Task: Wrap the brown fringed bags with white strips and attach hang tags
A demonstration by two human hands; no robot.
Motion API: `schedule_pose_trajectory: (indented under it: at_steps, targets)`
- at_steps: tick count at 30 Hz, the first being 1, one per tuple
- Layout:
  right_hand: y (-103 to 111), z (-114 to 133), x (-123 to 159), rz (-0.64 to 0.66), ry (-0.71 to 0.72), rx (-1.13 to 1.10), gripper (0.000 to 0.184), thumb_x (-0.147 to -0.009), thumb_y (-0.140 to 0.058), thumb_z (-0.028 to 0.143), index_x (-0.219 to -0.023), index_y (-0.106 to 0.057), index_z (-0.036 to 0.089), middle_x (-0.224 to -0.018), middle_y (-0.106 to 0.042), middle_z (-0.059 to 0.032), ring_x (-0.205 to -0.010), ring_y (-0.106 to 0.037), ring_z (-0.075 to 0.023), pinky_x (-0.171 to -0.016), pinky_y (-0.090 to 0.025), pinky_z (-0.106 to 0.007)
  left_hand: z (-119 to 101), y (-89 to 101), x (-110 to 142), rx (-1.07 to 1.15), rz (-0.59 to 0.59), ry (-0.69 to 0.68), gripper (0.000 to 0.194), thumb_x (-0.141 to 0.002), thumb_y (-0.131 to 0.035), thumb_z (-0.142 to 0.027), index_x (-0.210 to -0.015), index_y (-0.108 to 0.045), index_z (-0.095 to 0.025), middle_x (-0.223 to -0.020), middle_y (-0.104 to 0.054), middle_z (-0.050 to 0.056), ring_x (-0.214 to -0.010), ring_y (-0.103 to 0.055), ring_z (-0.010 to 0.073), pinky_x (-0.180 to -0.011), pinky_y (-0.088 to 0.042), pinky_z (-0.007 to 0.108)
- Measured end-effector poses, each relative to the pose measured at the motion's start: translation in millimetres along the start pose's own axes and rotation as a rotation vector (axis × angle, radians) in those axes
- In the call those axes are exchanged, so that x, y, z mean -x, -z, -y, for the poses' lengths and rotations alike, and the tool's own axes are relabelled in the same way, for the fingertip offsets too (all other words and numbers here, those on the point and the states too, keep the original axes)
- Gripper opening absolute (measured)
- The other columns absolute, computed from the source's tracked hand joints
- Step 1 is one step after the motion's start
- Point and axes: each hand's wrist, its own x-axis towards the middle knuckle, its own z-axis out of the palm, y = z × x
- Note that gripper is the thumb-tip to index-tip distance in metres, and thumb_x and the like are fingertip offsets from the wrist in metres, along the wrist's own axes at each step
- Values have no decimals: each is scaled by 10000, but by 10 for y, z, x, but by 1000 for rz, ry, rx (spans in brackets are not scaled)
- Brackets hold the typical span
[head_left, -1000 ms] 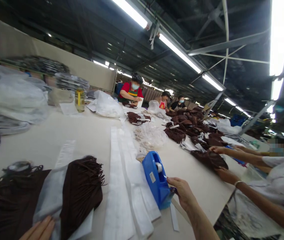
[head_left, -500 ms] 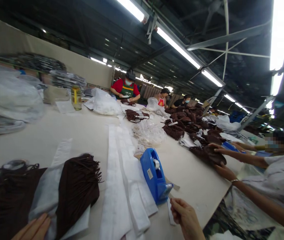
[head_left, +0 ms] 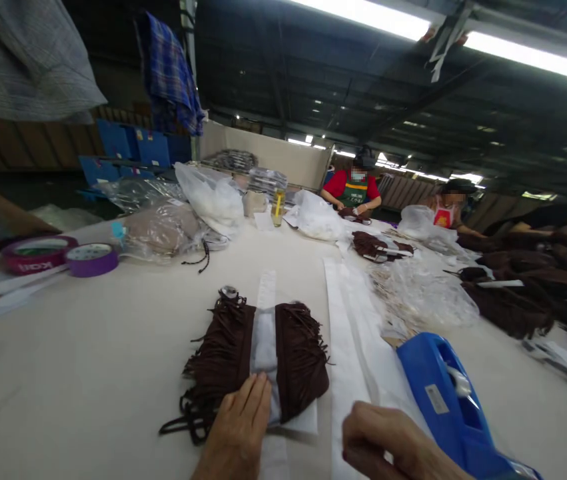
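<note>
My left hand (head_left: pixel 243 423) lies flat, fingers stretched out, on the pale translucent band (head_left: pixel 264 353) around a dark brown fringed fabric piece (head_left: pixel 306 363). The piece is folded on the table, with dark cords trailing at its lower left and white paper under its right edge. My right hand (head_left: pixel 388 437) is closed with its fingers bent, above long white strips (head_left: pixel 348 340). A small pale bit shows under its fingers, too little to name. Just right of that hand stands a blue tape dispenser (head_left: pixel 446 400) with a roll in it.
Purple tape (head_left: pixel 92 260) and magenta tape (head_left: pixel 38 255) rolls sit at left, by a bagged beige item (head_left: pixel 160 230). A yellow bottle (head_left: pixel 278 208) stands farther back. Crumpled clear plastic (head_left: pixel 423 293) and piled brown pieces (head_left: pixel 513 300) lie at right. Co-workers (head_left: pixel 356 187) sit across the table.
The view has swung left. My right hand has left the tape dispenser's cutting end and moved left, closer to the brown fringed piece. My left hand stays on the pale band.
</note>
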Motion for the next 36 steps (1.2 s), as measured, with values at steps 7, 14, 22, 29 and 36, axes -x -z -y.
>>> schedule_pose_trajectory:
  at_steps: [7, 14, 22, 29, 36]
  targets:
    - [-97, 167, -934, 416, 46, -577, 283, -707, -655, 396, -716, -549, 133, -613, -488, 36, -533, -404, -56, -515, -329, -173, -1, -69, 26, 20, -5, -10, 360, -845, -325, -148, -1120, -552, -101, -1181, -563, 112, -1142, -434, 228, -900, -325, 321]
    - [-58, 92, -1183, 547, -82, -521, 295, -675, -690, 380, -733, -567, 119, -621, -497, 38, -526, -396, -42, -496, -307, -155, -8, -159, 14, 11, -115, 6, 351, -878, -288, -167, -1077, -572, -107, -1134, -568, 113, -1106, -447, 226, -882, -321, 324]
    - [-38, 295, -1409, 716, -94, -394, 200, -675, -640, 299, -712, -557, 121, -610, -480, 46, -529, -372, -44, -501, -288, -161, -17, -47, 15, 28, 37, 24, 330, -888, -338, -206, -1125, -547, -111, -1177, -552, 107, -1121, -439, 223, -886, -322, 314]
    - [-161, 341, -1767, 680, 115, 351, 110, -663, -500, 111, -687, -596, 160, -576, -494, 55, -534, -419, -71, -506, -306, -169, -29, -94, -5, 10, -37, 25, 369, -906, -256, -179, -1074, -576, -100, -1104, -590, 106, -1082, -468, 234, -872, -310, 326]
    - [-243, 337, -1869, 503, 265, 915, 187, -697, -486, 139, -732, -664, 182, -624, -649, -17, -552, -537, -123, -493, -306, -192, -11, -99, -12, -17, -52, 6, 379, -915, -240, -178, -1036, -594, -110, -1084, -603, 114, -1062, -490, 230, -866, -302, 331]
